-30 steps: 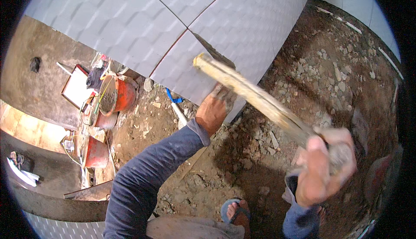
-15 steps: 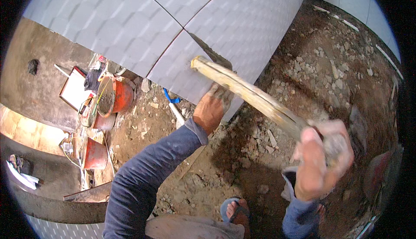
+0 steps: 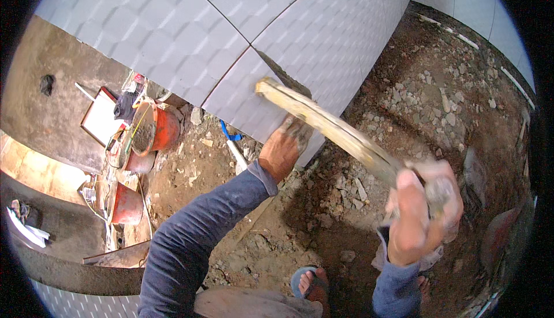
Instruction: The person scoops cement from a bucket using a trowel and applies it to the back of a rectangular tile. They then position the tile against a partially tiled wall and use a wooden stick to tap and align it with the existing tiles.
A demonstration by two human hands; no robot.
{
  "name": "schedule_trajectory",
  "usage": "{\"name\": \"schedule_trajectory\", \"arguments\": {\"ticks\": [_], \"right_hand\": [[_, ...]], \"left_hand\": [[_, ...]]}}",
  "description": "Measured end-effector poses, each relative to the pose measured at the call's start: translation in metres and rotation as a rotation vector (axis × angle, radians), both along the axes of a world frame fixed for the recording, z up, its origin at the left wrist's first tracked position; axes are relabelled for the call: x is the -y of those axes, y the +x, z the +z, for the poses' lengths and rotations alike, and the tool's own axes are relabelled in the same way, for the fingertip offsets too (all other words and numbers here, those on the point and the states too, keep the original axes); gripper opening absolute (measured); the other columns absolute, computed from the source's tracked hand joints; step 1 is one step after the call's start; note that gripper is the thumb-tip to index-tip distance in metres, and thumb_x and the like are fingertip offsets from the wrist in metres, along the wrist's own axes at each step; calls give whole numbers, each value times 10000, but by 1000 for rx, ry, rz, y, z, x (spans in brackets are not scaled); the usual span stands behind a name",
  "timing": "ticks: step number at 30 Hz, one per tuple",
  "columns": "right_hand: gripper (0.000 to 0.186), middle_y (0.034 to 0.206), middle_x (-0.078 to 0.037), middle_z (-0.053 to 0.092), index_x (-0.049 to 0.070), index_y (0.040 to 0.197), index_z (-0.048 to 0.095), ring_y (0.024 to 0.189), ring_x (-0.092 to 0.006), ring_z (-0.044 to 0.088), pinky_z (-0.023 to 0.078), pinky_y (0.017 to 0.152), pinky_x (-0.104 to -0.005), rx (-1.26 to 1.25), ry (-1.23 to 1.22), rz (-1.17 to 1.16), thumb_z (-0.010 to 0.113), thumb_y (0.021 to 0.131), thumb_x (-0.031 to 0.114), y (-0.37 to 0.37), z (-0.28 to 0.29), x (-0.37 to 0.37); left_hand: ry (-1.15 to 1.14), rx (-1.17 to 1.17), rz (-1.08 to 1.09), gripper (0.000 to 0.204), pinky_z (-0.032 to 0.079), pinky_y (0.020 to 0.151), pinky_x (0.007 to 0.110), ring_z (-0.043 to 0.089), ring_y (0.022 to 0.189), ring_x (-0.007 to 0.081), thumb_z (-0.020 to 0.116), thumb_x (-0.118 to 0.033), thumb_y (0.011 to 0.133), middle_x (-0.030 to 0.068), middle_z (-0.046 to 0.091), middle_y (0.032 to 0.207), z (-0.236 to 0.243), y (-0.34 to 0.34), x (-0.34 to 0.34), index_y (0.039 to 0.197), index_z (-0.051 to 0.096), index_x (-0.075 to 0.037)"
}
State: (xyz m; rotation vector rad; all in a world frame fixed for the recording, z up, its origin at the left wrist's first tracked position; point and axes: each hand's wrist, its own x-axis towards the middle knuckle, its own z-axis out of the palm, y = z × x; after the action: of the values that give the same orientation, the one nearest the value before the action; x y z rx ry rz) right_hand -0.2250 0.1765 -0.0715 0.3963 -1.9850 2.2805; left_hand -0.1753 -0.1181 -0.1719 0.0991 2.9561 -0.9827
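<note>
My right hand [image 3: 424,214] is closed round one end of a rough wooden stick [image 3: 332,125], somewhat smeared by motion. The stick slants up and left, its far end in front of a white, wavy-patterned wall tile [image 3: 239,90]. Below that stick, my left hand [image 3: 283,148] rests against the lower part of the tiled wall, fingers stretched out and partly covered by the wood. A dark slanting patch shows on the tile beside the stick. Whether the wood touches the tile I cannot tell.
Rubble [image 3: 346,185] and soil cover the ground at the wall's foot. An orange bucket [image 3: 166,129] of grey mix and a red bucket [image 3: 127,204] stand left. Nearer lies a white pipe [image 3: 236,153] with a blue strip. My sandalled foot [image 3: 311,283] is below.
My right hand and the stick's near end have shifted slightly left. The wall sits a little lower and further right in view. My left hand stays against the tile.
</note>
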Motion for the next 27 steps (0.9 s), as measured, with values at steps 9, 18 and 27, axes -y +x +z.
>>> {"name": "schedule_trajectory", "arguments": {"ticks": [9,18,27], "right_hand": [[97,670,-17,580,30,814,627,483,-132,489,408,478,-307,78,-120,3,683,834,106,-21,-44,11],[326,811,-58,598,40,1056,541,471,-134,501,384,385,-296,740,-323,-81,737,826,162,-33,-176,-8],[189,745,-38,590,44,907,573,463,-129,488,366,385,-295,607,-247,31,711,848,159,-24,-173,20]], "left_hand": [[-194,90,67,668,92,1257,485,234,1503,260,523,-194,850,115,326,1594,7,5,-8,1495,398,-69],[-34,2,-14,705,88,1259,482,239,1500,210,579,-152,802,58,359,1578,29,-7,-26,1480,410,-60],[-61,-46,-39,648,101,1260,460,248,1493,205,565,-137,820,58,393,1555,27,-8,-24,1451,449,-44]]}}
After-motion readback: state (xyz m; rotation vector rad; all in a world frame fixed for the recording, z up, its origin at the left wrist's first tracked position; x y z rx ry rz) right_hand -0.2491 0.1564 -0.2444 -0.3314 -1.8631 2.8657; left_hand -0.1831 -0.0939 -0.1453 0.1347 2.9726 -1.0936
